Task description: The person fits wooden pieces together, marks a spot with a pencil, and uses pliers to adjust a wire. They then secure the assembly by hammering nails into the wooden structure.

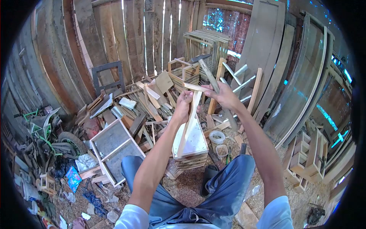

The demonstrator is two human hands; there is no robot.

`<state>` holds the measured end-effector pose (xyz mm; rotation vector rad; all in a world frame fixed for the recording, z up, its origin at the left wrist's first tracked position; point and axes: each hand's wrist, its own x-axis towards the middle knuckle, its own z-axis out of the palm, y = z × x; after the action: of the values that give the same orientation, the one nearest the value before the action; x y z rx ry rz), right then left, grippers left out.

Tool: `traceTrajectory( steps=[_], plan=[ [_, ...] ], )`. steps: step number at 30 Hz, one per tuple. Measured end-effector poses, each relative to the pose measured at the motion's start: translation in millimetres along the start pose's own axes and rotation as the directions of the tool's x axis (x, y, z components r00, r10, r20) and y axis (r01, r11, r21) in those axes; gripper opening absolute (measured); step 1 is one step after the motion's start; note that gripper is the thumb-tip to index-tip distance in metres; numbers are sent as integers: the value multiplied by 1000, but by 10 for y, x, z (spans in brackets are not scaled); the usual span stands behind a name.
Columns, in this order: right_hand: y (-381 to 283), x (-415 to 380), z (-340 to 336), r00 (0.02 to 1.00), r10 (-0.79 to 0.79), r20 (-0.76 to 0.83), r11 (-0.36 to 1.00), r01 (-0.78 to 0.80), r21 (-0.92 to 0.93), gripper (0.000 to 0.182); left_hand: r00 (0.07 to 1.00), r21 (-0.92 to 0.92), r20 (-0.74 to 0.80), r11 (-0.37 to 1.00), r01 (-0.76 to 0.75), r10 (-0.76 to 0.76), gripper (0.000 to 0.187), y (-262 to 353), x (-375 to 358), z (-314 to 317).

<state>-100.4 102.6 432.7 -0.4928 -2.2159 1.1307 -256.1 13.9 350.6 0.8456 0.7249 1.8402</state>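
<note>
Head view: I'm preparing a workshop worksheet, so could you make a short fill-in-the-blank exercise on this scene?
1. The right hand holds a dark-headed tool, a ____.
2. The left hand holds a pale strip made of ____.
3. The trousers are coloured ____.
4. The patterned packet lies toward the ____ side of the view.
Missing words: hammer; wood; blue; left.

Gapped plank wall (134,36), shavings-strewn floor (186,191)
</note>
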Motion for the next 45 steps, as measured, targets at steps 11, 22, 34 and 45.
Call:
traceTrajectory(
  steps=[11,22,34,45],
  plan=[
    [-69,-48,193,995,99,20,960,-90,-265,37,967,169,-173,973,-158,187,9,-426,65,-150],
    [127,148,151,998,25,52,945,-6,-328,36,814,441,-344,846,-299,468,20,-455,22,-316],
    [64,229,145,995,18,101,925,22,-380,43,842,849,56,418,-323,537,19,546,-104,37],
    [212,262,160,992,-10,127,982,34,-186,45,964,788,152,562,-252,220,17,658,106,-35]
  ],
)
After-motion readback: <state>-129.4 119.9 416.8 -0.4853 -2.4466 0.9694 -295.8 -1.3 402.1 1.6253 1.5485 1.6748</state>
